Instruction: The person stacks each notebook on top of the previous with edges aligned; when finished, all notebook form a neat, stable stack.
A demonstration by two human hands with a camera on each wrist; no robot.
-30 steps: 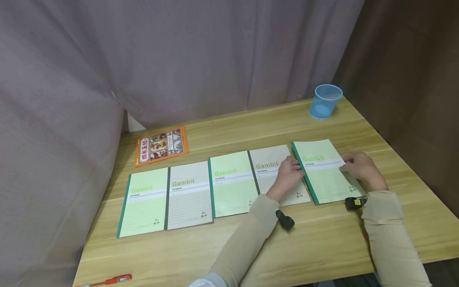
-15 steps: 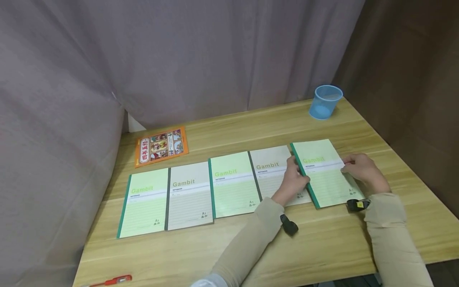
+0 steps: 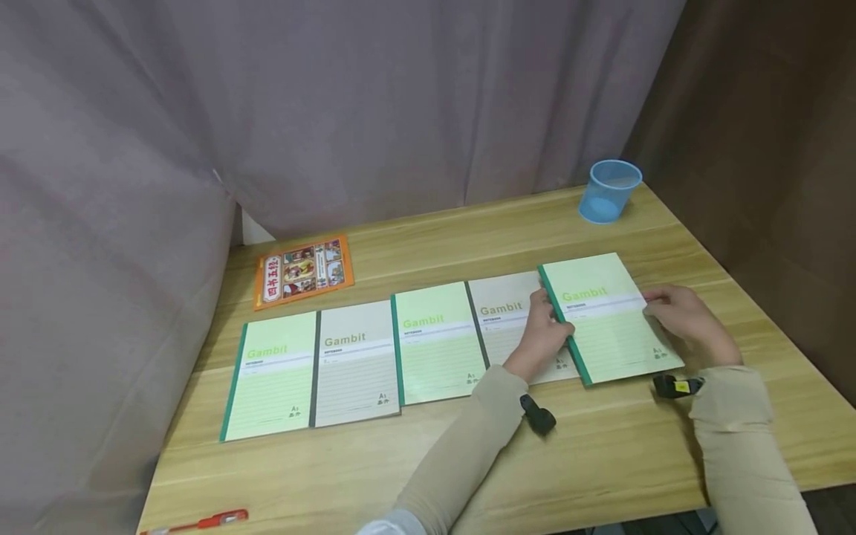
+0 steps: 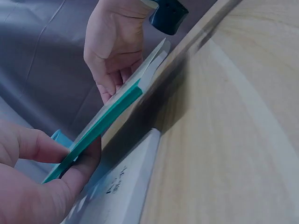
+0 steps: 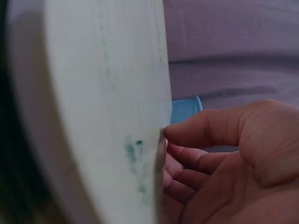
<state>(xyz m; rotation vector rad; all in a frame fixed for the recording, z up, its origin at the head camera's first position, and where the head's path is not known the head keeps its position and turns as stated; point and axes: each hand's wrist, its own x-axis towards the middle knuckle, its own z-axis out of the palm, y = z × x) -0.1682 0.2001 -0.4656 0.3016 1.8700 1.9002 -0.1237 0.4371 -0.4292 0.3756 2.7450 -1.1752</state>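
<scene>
My left hand (image 3: 542, 338) pinches the teal spine of a pale green notebook (image 3: 605, 334) at the right end of a row. On its opposite edge, my right hand (image 3: 692, 323) holds it between thumb and fingers. In the left wrist view the notebook (image 4: 107, 114) is tilted and raised off the table, with a shadow below. A grey notebook (image 3: 501, 293) lies flat just left of it, partly hidden by my left hand. The right wrist view shows my right thumb on the edge of the blurred cover (image 5: 112, 93).
Farther left in the row lie a green notebook (image 3: 438, 357), a grey notebook (image 3: 354, 371) and another green notebook (image 3: 274, 386). Behind them is an orange picture book (image 3: 304, 271). A blue cup (image 3: 608, 193) stands at the back right. A red pen (image 3: 214, 520) lies front left.
My left hand has shifted its grip on the spine. The held notebook has moved slightly left and risen, and the right hand has moved slightly right. The other notebooks stay put.
</scene>
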